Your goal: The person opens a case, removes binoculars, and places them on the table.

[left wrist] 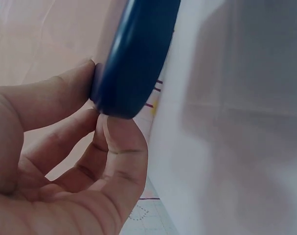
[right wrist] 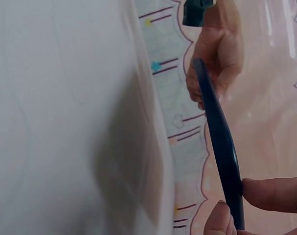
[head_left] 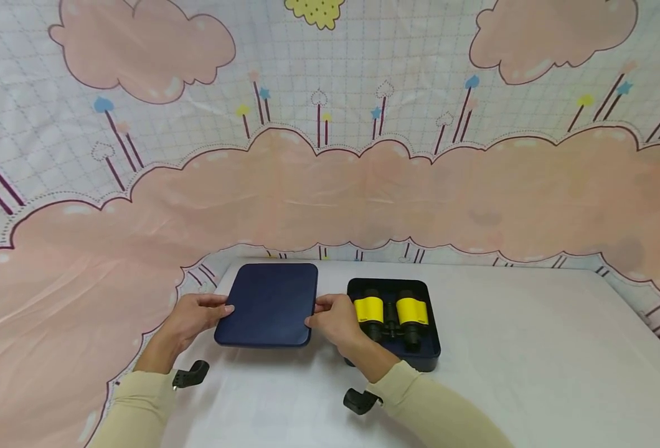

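A dark blue square lid point(head_left: 271, 305) with rounded corners is held above the white table, its flat top facing up. My left hand point(head_left: 192, 318) pinches its left edge; in the left wrist view, the thumb lies on one face of the lid point(left wrist: 138, 63) and fingertips on the other side. At the right edge, my right hand point(head_left: 338, 322) pinches the lid between thumb and fingers. Just right of that hand, a dark box point(head_left: 432, 348) stands uncovered on the table. Yellow and black binoculars point(head_left: 412, 311) lie inside it, and my right hand partly hides the box's left side.
The white table point(head_left: 532, 348) extends to the right of the box. Behind and to the left hangs a cloth point(head_left: 363, 193) printed with clouds. Dark wrist cameras point(head_left: 192, 374) stick out near both sleeves.
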The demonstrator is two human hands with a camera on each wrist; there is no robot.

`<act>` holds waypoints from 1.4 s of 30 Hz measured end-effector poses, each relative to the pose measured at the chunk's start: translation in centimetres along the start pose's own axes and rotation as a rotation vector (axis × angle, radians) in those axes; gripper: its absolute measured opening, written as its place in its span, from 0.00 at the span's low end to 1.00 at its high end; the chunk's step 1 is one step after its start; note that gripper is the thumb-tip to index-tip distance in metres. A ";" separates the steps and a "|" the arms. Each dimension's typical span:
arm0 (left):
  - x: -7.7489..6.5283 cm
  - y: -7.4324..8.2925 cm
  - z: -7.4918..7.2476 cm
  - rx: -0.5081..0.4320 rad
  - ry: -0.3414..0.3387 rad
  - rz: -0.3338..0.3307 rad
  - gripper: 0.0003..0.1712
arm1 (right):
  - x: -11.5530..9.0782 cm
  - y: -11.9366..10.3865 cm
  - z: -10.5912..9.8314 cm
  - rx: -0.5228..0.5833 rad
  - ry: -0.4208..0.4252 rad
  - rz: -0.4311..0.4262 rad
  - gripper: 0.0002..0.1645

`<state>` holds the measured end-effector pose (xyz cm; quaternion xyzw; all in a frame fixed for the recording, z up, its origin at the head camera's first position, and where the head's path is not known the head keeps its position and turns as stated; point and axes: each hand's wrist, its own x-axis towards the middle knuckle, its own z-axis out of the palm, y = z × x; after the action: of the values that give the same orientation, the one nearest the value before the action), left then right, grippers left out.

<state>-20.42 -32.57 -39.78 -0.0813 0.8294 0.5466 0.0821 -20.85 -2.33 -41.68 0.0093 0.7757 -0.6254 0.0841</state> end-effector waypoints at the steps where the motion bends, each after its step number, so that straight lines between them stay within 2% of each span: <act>1: 0.0 -0.1 -0.1 0.000 -0.001 -0.004 0.34 | 0.0 0.1 0.1 0.003 -0.004 -0.002 0.29; 6: 0.1 -0.7 -0.4 -0.010 -0.007 -0.009 0.34 | -0.1 0.4 0.5 -0.002 -0.017 -0.016 0.30; 19: 0.5 -2.0 -1.0 0.021 -0.008 -0.029 0.37 | 0.3 0.6 2.1 -0.032 0.023 -0.004 0.30; 29: 0.4 -2.8 -0.9 -0.040 -0.016 -0.018 0.36 | 0.1 1.7 2.8 -0.032 0.013 -0.007 0.33; 42: 1.1 -4.0 -1.0 -0.053 0.001 -0.057 0.37 | 0.2 2.2 3.4 -0.012 0.024 0.023 0.33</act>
<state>-20.66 -35.07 -43.21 -0.1074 0.8120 0.5658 0.0950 -20.42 -5.18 -44.55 0.0254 0.7803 -0.6195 0.0819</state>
